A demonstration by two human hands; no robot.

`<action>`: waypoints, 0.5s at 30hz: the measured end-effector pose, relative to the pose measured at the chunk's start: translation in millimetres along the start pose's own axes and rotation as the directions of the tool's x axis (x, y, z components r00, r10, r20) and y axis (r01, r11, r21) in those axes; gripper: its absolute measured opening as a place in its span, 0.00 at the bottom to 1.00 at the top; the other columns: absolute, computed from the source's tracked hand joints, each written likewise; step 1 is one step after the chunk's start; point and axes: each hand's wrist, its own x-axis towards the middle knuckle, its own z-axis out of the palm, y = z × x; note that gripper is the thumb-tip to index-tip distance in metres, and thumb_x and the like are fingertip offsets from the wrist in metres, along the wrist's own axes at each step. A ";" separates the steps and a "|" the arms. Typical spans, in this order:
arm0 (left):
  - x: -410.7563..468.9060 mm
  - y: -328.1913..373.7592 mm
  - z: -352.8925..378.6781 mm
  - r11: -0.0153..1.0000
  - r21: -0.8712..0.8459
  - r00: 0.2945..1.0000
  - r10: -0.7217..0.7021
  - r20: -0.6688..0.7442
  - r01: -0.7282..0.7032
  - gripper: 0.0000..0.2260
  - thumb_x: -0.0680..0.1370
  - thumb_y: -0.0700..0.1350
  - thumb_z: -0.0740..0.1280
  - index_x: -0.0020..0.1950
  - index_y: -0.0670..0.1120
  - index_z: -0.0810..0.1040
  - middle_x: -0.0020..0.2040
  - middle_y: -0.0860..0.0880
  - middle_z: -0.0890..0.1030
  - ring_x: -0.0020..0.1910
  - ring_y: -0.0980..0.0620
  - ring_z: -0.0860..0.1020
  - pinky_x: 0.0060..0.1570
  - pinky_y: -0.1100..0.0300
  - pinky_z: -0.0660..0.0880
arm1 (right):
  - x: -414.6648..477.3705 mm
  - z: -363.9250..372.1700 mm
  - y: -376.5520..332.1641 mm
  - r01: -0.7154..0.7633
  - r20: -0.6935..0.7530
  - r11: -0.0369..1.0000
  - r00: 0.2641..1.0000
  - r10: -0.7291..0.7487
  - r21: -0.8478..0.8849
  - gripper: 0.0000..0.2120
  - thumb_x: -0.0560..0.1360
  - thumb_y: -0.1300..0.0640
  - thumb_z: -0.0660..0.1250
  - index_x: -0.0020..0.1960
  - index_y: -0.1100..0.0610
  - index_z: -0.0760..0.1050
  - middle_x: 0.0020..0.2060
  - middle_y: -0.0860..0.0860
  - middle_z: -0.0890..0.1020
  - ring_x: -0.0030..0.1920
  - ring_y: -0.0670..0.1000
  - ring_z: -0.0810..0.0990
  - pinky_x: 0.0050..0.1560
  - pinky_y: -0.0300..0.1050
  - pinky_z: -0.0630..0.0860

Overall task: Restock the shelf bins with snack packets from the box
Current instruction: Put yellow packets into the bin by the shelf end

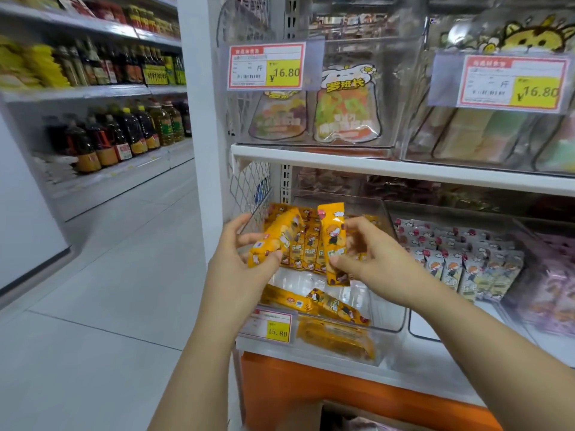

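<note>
Left hand (239, 265) curls round shiny yellow packets (275, 236); I see right hand (376, 262) pinching one long packet (334, 241) upright, above the clear plastic bin (387, 318)'s front edge.

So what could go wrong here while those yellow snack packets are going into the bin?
1. The left hand pinches a bundle of yellow packets; that grip looks light, so one may slip to the floor.
2. The right hand holds a single packet near the neighbouring pale packets; it could land among them.
3. Loose packets by the clear bin front wall might get knocked out.
</note>
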 end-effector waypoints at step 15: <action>1.7 -7.2 0.5 0.995 -0.102 0.996 -0.001 0.093 0.010 0.19 0.73 0.39 0.72 0.55 0.61 0.73 0.57 0.55 0.80 0.56 0.58 0.79 0.52 0.60 0.78 | 17.4 23.2 -18.2 0.039 0.185 0.993 0.981 -0.059 0.110 0.12 0.75 0.56 0.68 0.56 0.47 0.70 0.39 0.50 0.80 0.35 0.44 0.80 0.36 0.41 0.78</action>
